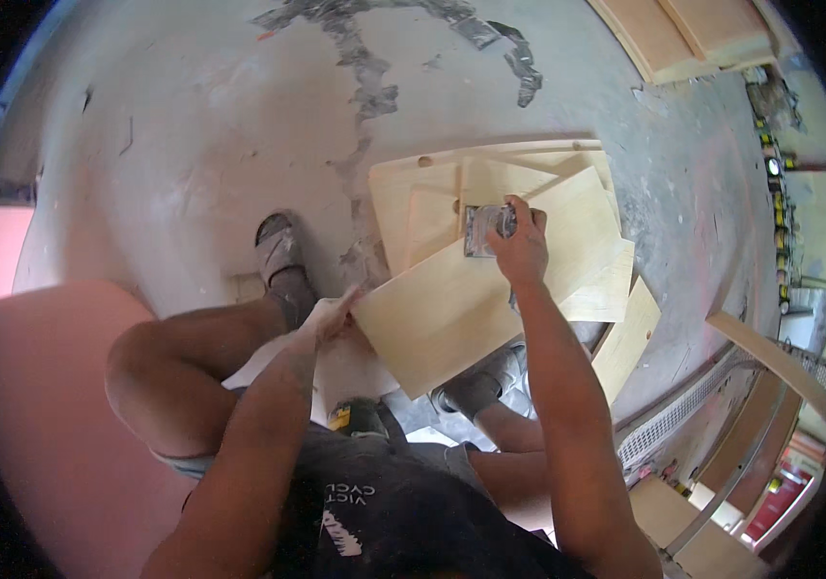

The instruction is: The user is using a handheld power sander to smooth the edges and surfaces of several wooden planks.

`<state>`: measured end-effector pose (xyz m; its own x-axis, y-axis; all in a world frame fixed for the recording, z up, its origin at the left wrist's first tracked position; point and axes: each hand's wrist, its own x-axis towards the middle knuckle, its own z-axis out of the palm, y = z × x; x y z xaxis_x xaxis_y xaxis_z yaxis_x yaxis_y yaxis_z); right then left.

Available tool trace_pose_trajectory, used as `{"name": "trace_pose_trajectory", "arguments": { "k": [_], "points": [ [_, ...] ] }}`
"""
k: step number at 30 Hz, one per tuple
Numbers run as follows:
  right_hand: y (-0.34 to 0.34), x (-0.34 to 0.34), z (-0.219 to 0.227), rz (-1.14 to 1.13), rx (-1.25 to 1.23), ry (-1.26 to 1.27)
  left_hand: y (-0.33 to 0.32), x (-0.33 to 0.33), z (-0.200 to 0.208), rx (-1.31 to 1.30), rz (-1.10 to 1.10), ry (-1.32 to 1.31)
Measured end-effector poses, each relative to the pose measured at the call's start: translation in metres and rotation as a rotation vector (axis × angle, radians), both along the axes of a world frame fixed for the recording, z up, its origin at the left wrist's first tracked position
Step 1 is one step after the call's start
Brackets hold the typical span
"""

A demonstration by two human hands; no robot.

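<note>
My right hand is wrapped round a grey, dusty, square-based sander, which rests on the upper edge of a pale wooden panel. At that panel's left corner is my left hand, its fingers gripping the edge; they are partly blurred and the grip's underside is hidden. The panel lies slanted over a stack of other pale boards, and its near end sticks out toward me. Further boards fan out beneath it on the right.
My sandalled feet stand either side, the left foot beside the stack and the right foot by the panel's near edge. Dark patches mark the grey floor. More wooden pieces lie far right; a metal mesh rack stands at right.
</note>
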<state>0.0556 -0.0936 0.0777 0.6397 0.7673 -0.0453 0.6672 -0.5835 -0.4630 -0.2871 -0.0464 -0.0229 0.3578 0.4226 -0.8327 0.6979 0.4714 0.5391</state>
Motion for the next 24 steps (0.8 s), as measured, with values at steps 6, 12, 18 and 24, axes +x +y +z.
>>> {"name": "trace_pose_trajectory", "arguments": {
  "k": [6,12,18,24],
  "points": [
    [-0.013,-0.119,-0.004,0.204,0.081,0.041,-0.010,-0.029,-0.025,-0.584,0.598,-0.281],
    [-0.042,-0.205,0.013,0.288,-0.037,-0.015,-0.018,-0.020,0.005,-0.817,0.747,-0.468],
    [-0.055,-0.228,0.022,0.392,-0.166,0.052,-0.019,-0.019,-0.014,-0.777,0.824,-0.504],
    [-0.094,-0.180,0.049,0.393,-0.057,0.088,0.015,-0.012,-0.069,-0.508,0.459,-0.257]
  ]
}}
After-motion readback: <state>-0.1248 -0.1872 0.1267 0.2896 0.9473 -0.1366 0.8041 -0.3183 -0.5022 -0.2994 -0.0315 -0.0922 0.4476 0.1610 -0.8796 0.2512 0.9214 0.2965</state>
